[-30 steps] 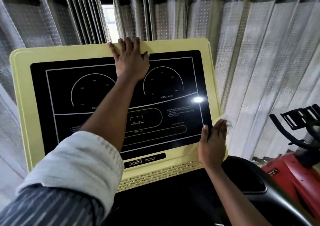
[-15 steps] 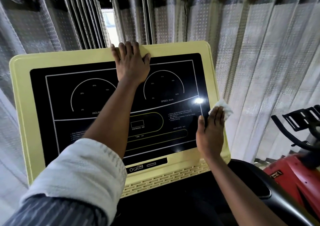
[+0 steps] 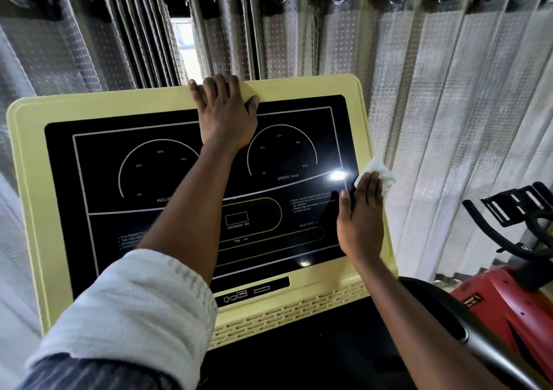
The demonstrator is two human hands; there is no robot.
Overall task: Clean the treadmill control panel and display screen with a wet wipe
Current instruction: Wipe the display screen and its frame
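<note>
The treadmill control panel (image 3: 30, 198) has a pale yellow frame around a glossy black display screen (image 3: 167, 168) with incline and speed dials. My left hand (image 3: 223, 111) lies flat over the panel's top edge, fingers straight and reaching onto the yellow rim. My right hand (image 3: 362, 216) presses a white wet wipe (image 3: 378, 169) with straight fingers against the right side of the panel, where the black screen meets the yellow frame. The wipe sticks out past my fingertips; the rest of it is hidden under my palm.
Silver curtains (image 3: 434, 105) on a rod hang close behind the panel. A red exercise bike (image 3: 508, 309) with black handlebars stands at the lower right. The treadmill's black console base (image 3: 299, 359) and a grey handrail (image 3: 484, 350) lie below the panel.
My right hand has slid the wipe upward along the panel's right edge, from near the lower corner to about mid-height. My left hand has stayed on the top edge.
</note>
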